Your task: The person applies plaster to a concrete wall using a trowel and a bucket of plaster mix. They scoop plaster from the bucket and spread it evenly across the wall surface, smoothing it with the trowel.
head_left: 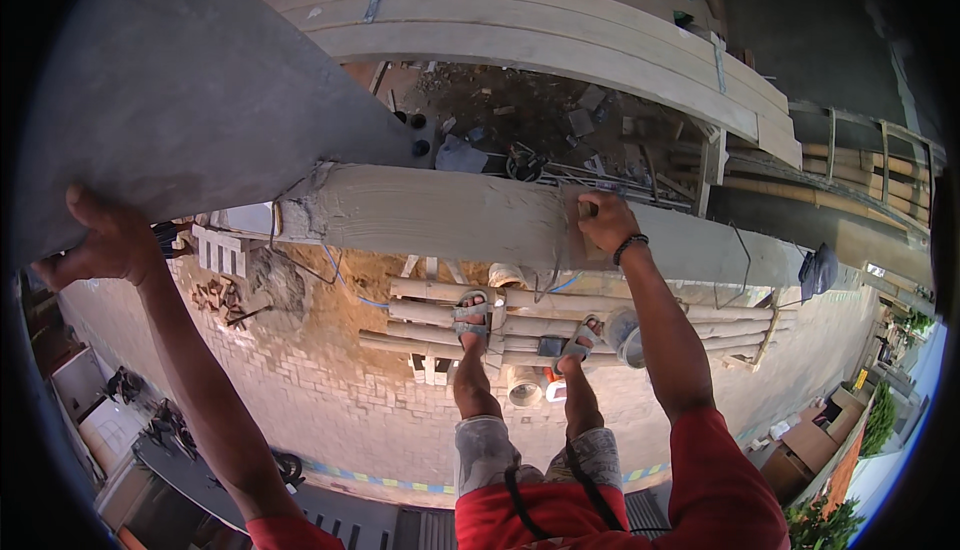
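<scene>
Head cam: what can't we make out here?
All in the head view:
Float handle: mostly covered by the right hand.
Column: upper part cut off by the picture's top edge.
Left hand: palm hidden behind its own back.
Debris: too small and dark to identify.

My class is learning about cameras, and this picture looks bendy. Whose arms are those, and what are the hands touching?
No machine here, just a bare-handed person. The picture comes from a wide camera on that person's head, looking down, which makes straight edges bend. The left hand is at the edge of a big grey pillar. The right hand holds a flat tool on a long grey ledge. A dark bundle, maybe cloth, is near the ledge's right end. Below, the person's sandalled feet are on pale poles.
</scene>
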{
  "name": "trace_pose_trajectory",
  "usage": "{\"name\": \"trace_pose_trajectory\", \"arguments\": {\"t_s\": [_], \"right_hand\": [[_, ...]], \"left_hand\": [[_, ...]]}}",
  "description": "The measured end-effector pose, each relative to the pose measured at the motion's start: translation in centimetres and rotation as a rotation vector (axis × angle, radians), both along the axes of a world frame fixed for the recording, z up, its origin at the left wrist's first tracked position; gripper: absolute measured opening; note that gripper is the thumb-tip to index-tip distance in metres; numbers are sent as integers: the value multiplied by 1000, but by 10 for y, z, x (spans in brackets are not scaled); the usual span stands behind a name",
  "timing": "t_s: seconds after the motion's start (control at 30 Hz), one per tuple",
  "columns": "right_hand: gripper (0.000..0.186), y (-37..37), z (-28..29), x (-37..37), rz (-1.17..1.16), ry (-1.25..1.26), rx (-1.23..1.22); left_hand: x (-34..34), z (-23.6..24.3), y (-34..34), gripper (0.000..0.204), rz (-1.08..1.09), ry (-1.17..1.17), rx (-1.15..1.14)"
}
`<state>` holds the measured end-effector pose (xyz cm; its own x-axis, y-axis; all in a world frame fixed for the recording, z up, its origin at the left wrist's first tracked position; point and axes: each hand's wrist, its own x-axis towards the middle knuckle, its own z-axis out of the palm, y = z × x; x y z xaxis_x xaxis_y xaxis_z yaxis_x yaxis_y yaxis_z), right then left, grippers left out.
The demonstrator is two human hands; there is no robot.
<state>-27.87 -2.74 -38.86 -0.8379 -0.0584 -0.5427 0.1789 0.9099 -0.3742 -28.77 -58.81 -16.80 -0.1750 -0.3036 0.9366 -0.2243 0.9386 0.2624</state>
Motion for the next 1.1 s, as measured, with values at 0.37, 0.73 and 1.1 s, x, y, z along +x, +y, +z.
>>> {"name": "trace_pose_trajectory", "arguments": {"t_s": [0.37, 0.73, 1.1], "right_hand": [[40, 5, -60, -51, -86, 80, 124], [51, 144, -38, -68, -256, 393, 62], [50, 13, -20, 71, -186, 361, -41]], "left_hand": [[7, 3, -18, 87, 55, 17, 35], [12, -3, -31, 104, 42, 54, 151], [10, -2, -40, 88, 33, 22, 11]]}}
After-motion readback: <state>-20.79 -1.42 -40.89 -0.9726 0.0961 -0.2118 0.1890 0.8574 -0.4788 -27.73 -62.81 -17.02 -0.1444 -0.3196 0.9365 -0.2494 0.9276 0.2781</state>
